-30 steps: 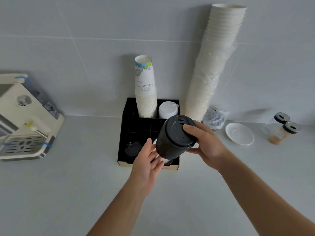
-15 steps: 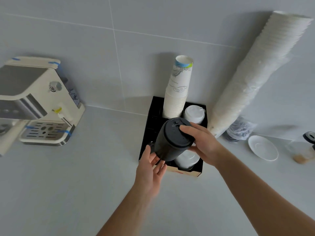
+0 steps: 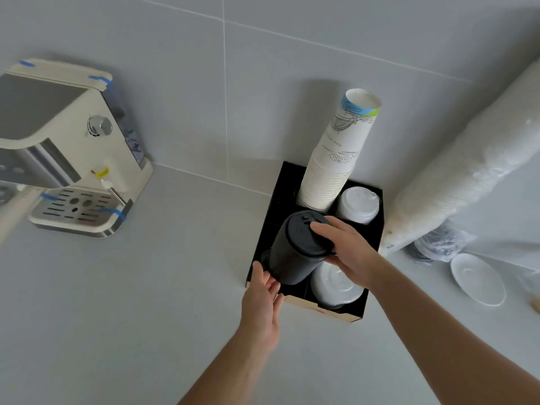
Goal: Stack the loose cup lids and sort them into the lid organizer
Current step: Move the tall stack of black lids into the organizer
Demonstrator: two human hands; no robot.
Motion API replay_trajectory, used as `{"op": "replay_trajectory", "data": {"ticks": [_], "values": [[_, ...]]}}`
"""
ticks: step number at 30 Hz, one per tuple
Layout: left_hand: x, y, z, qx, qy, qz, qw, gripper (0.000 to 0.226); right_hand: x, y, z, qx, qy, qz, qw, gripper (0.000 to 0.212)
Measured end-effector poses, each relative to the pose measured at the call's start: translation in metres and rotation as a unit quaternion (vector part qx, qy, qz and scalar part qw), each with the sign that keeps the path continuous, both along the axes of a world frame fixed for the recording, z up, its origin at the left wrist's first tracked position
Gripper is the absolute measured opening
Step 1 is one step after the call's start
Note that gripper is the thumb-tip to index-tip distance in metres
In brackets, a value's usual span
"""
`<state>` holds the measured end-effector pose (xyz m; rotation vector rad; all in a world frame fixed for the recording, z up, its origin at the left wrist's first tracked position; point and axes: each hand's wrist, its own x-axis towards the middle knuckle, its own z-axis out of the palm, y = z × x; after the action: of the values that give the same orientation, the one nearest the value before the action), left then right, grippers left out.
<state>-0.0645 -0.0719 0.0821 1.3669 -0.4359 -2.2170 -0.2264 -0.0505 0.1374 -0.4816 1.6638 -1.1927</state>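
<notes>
A tall stack of black lids [image 3: 295,252] leans over the front left compartment of the black lid organizer [image 3: 372,290]. My right hand [image 3: 347,252] grips the stack's top, fingers across the uppermost lid. My left hand [image 3: 263,299] cups the stack's lower end at the organizer's front left corner. White lids [image 3: 336,285] fill the front right compartment, and another white lid stack [image 3: 358,204] sits in the back right one. A stack of paper cups [image 3: 336,159] rises from the back of the organizer.
A cream coffee machine [image 3: 64,147] stands at the left against the tiled wall. A long sleeve of white cups [image 3: 467,176] leans on the wall at the right, beside a plastic bag [image 3: 441,244] and a white saucer [image 3: 477,279].
The black lid stack has come down and left into the organizer's front left compartment, both hands moving with it. The camera has swung right and closer.
</notes>
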Motion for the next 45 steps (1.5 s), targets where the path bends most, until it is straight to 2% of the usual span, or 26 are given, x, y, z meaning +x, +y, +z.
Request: {"op": "replay_trajectory", "data": {"ticks": [4,11,17,23,31,38,41,45], "values": [[-0.005,-0.007,-0.005,-0.011,-0.019,0.007,1.000,0.057,-0.002,-0.014,-0.013,0.010,-0.002,0.018,1.000,0.026],[-0.016,-0.021,-0.010,-0.014,-0.056,0.014,0.998,0.060,-0.003,-0.032,-0.024,0.019,0.006,0.049,0.999,0.027],[-0.024,-0.028,-0.010,-0.016,-0.061,-0.008,0.998,0.058,-0.001,-0.039,-0.035,0.038,0.041,0.069,0.996,0.027],[-0.027,-0.038,-0.020,-0.005,-0.059,-0.029,0.998,0.058,0.000,-0.040,-0.040,0.040,0.092,0.081,0.992,0.050],[-0.036,-0.045,-0.023,-0.031,-0.061,-0.090,0.994,0.038,-0.010,-0.031,-0.038,0.059,0.128,0.084,0.987,0.025],[-0.046,-0.052,-0.030,-0.017,-0.087,-0.157,0.984,0.045,-0.020,-0.018,-0.032,0.080,0.176,0.062,0.979,0.024],[-0.048,-0.050,-0.030,-0.015,-0.086,-0.156,0.984,0.060,-0.022,-0.014,-0.032,0.090,0.190,0.051,0.976,0.023],[-0.050,-0.047,-0.030,-0.022,-0.086,-0.154,0.984,0.065,-0.022,-0.011,-0.034,0.092,0.191,0.037,0.977,0.025]]}}
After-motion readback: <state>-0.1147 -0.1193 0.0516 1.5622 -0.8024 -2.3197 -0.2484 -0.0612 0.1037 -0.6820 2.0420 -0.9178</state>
